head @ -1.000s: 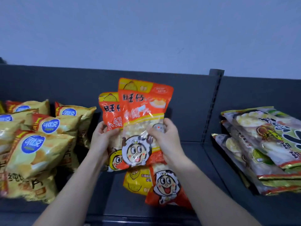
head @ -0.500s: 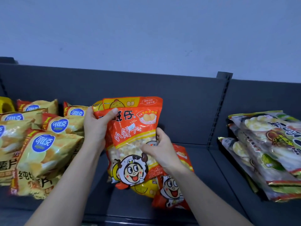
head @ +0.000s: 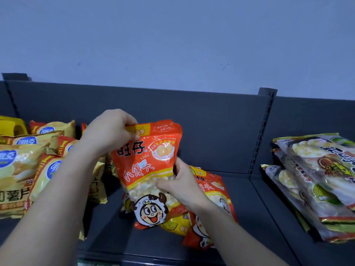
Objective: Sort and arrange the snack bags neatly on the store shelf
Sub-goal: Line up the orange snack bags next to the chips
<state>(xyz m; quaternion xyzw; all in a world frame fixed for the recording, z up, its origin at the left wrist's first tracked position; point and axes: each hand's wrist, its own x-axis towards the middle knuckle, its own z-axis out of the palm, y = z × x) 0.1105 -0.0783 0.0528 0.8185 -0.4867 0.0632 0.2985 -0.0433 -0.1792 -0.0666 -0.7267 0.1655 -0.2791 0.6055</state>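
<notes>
An orange snack bag (head: 148, 166) with a cartoon face stands upright in the middle of the dark grey shelf (head: 240, 217). My left hand (head: 109, 131) pinches its top left corner. My right hand (head: 178, 185) grips its right edge at mid height. A second bag of the same kind hides mostly behind it. Another orange bag (head: 213, 189) and a yellow bag (head: 174, 226) lie flat under and behind my right wrist.
Yellow chip bags (head: 23, 169) with blue logos fill the left of the shelf. Several silver-green bags (head: 318, 179) lie stacked on the right, past a slotted upright post (head: 263, 131). The shelf's back panel (head: 211, 121) rises behind, and bare shelf shows between the orange bags and the post.
The held bags came down from mid-air and now stand on the shelf. My left hand slid up to the top corner. My view shifted upward and left.
</notes>
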